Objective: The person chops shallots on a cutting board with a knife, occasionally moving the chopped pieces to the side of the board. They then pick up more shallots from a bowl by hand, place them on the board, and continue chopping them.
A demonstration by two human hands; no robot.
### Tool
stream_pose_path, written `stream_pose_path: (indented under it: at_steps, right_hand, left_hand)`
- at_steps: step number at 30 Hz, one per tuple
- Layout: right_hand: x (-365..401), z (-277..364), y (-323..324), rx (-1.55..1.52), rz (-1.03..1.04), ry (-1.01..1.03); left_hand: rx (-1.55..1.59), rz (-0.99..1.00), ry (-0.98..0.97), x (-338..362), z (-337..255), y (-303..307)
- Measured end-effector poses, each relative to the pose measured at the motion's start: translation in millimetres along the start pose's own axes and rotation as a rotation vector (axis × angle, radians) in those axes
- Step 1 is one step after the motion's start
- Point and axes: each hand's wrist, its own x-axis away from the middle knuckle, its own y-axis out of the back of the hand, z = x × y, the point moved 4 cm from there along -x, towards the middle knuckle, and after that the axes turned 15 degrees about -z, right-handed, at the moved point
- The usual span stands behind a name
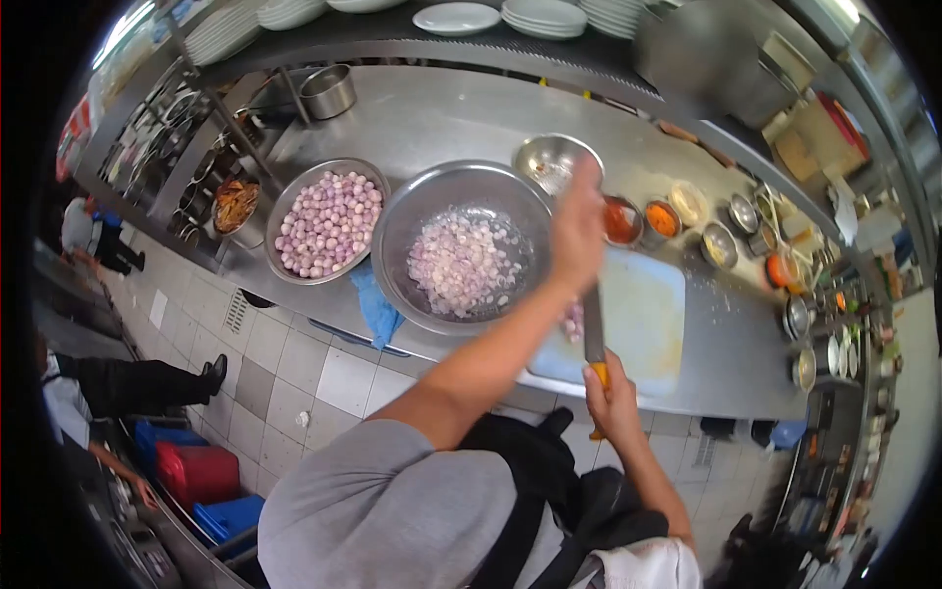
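In my right hand [615, 401], closed around its yellow handle, is a knife [594, 329] whose blade points away from me along the left part of a pale cutting board [643, 304]. My left hand [577, 236] is raised beyond the blade, over the board's far left corner. Motion smears its fingers. A few shallot pieces [573, 322] lie on the board left of the blade, partly hidden by my left forearm. Left of the board, a large steel bowl [392, 250] holds sliced shallots [461, 260]. Farther left, another bowl [285, 211] is full of whole peeled shallots [329, 224].
A steel bowl [535, 147] and containers of red sauce [621, 220] and orange food [662, 218] stand behind the board. A blue cloth [373, 309] hangs at the counter edge. Plates [456, 18] fill the overhead shelf [392, 47]. A person's leg [147, 378] shows at left.
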Motion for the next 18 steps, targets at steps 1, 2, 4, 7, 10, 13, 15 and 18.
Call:
stream_pose_path:
  at_steps: [1, 2, 4, 7, 10, 13, 15, 18]
  right_hand:
    - [3.7, 16.0, -1.2, 0.125, 0.068, 0.146]
    - [3.6, 17.1, 2.0, 0.131, 0.050, 0.141]
    - [13.1, 16.5, 6.6, 0.119, 0.170, 0.253]
    - [25.8, -32.4, 19.0, 0.149, 0.022, 0.236]
    - [41.2, -122.0, 32.0, 0.083, -0.145, -0.011]
    - [25.5, -149.8, 53.4, -0.233, -0.232, -0.225]
    - [27.4, -164.9, 75.1, -0.103, -0.332, -0.224]
    - [28.7, -184.7, 89.2, 0.139, -0.465, -0.084]
  left_hand:
    - [0.014, 0.018, 0.017, -32.9, -12.1, 21.3]
    - [0.026, -0.095, -0.037, -69.4, -19.9, 44.1]
    - [0.098, -0.231, -0.052, -108.6, -18.0, 95.1]
    - [-0.123, -0.192, 0.021, -114.0, 3.3, 148.8]
    - [-0.811, 0.634, -0.194, -70.2, 108.0, 188.0]
    - [-0.873, 0.604, -0.126, -57.1, 115.5, 204.0]
    - [-0.750, 0.389, -0.152, -59.6, 112.1, 204.0]
    - [-0.723, 0.347, -0.325, -63.7, 105.3, 200.9]
